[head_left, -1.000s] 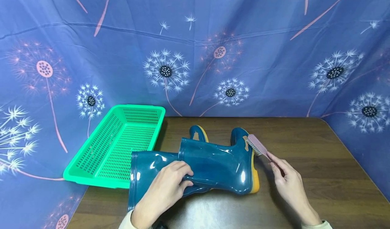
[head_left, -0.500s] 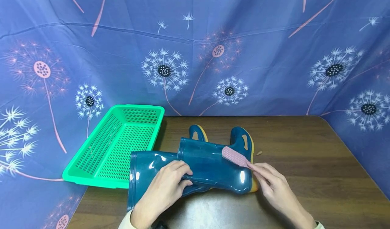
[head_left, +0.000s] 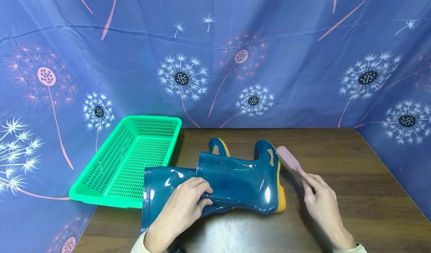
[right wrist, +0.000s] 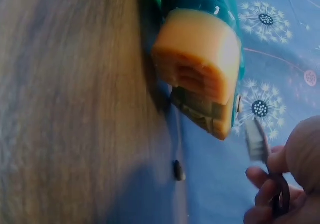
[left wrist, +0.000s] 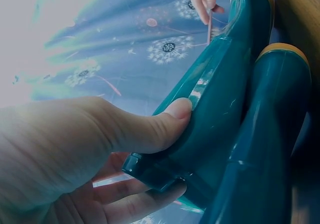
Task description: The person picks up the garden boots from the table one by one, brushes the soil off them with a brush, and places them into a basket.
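Rain boot (head_left: 232, 182), right of the green basket (head_left: 107, 201), seems mid-brushing: my left hand (head_left: 182, 206) pinches it, my right hand (head_left: 321, 198) grips the pink brush (head_left: 288, 158), and another stroke likely wants light pressure.

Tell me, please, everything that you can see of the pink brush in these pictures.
The brush has a pink, oblong head that looks like plastic, its back dotted, with pale bristles on the other side. The right hand pinches its slim handle, hiding part of it. It is held tilted over the table, head pointing forward and leftward, bristles facing the yellow-edged sole beside the toe of the upper boot. Whether they touch it is hard to tell.
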A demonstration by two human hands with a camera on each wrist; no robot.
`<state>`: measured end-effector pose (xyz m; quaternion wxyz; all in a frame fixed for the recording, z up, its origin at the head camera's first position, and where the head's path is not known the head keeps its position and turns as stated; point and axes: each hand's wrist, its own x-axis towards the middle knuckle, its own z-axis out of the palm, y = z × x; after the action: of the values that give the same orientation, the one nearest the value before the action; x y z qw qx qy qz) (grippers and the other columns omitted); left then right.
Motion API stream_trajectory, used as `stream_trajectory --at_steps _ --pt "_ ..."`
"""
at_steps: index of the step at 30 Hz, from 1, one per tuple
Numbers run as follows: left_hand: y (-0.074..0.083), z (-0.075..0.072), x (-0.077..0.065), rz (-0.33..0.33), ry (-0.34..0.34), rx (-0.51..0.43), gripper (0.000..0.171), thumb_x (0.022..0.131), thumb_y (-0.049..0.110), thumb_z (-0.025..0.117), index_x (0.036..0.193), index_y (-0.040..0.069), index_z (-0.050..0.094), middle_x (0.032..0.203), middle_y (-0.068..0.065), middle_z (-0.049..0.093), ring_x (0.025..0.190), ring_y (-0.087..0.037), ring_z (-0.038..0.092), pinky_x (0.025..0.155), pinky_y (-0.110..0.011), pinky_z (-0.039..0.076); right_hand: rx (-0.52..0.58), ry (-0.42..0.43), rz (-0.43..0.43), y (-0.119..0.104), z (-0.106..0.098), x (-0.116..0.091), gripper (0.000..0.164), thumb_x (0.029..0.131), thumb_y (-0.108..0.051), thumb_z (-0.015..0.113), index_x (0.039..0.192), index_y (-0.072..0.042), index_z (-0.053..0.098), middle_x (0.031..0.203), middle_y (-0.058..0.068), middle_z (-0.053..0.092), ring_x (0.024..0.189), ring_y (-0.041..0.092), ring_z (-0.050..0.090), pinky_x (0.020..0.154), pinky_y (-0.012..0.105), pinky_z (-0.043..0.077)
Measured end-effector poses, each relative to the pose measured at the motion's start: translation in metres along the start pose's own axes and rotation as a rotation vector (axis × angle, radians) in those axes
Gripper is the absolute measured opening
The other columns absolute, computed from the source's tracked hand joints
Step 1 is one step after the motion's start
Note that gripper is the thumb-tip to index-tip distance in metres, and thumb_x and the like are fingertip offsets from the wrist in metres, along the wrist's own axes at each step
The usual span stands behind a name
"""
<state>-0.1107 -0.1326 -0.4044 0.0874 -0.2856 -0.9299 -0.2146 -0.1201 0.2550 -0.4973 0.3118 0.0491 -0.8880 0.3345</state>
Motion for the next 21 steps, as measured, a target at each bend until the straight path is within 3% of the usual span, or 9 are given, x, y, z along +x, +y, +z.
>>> stream_trajectory --at_steps 3,6,10,17,21 --pt "0.0 0.0 0.0 0.001 -0.002 0.004 0.026 0.084 0.02 0.092 0.106 0.016 0.079 0.103 0.004 0.078 0.093 -0.012 0.071 0.09 -0.035 0.065 0.061 -0.063 -0.102 -0.01 0.001 -0.001 0.049 0.09 0.016 0.071 0.132 -0.011 0.076 0.113 0.004 0.077 0.094 -0.012 0.058 0.081 0.002 0.044" --pt "0.0 0.0 0.001 0.002 0.0 0.008 0.024 0.085 0.02 0.091 0.105 0.016 0.079 0.102 0.005 0.078 0.093 -0.012 0.07 0.09 -0.034 0.065 0.133 -0.187 -0.219 -0.022 0.003 -0.004 0.057 0.088 0.02 0.071 0.134 -0.013 0.075 0.116 0.001 0.076 0.099 0.0 0.067 0.087 0.001 0.048" --pt "0.0 0.0 0.0 0.001 0.001 0.004 0.023 0.085 0.02 0.091 0.105 0.016 0.079 0.102 0.005 0.077 0.093 -0.012 0.07 0.091 -0.035 0.065 0.134 -0.294 -0.247 -0.028 0.003 -0.006 0.059 0.087 0.019 0.073 0.133 -0.018 0.076 0.118 -0.005 0.074 0.099 0.006 0.07 0.092 0.001 0.048" --pt "0.001 -0.001 0.0 -0.006 -0.005 0.001 0.025 0.085 0.02 0.091 0.106 0.016 0.079 0.103 0.004 0.078 0.094 -0.012 0.071 0.09 -0.035 0.065 0.129 -0.265 -0.243 0.008 -0.005 0.004 0.057 0.087 0.02 0.073 0.133 -0.014 0.076 0.117 -0.002 0.078 0.111 -0.008 0.066 0.097 0.001 0.046" --pt "0.001 -0.001 0.0 0.001 -0.008 0.0 0.025 0.085 0.02 0.091 0.106 0.016 0.079 0.103 0.004 0.078 0.094 -0.013 0.071 0.091 -0.035 0.065 0.078 -0.183 -0.215 0.029 -0.017 0.008 0.055 0.086 0.02 0.073 0.13 -0.013 0.078 0.114 0.004 0.078 0.114 -0.021 0.057 0.096 -0.002 0.041"
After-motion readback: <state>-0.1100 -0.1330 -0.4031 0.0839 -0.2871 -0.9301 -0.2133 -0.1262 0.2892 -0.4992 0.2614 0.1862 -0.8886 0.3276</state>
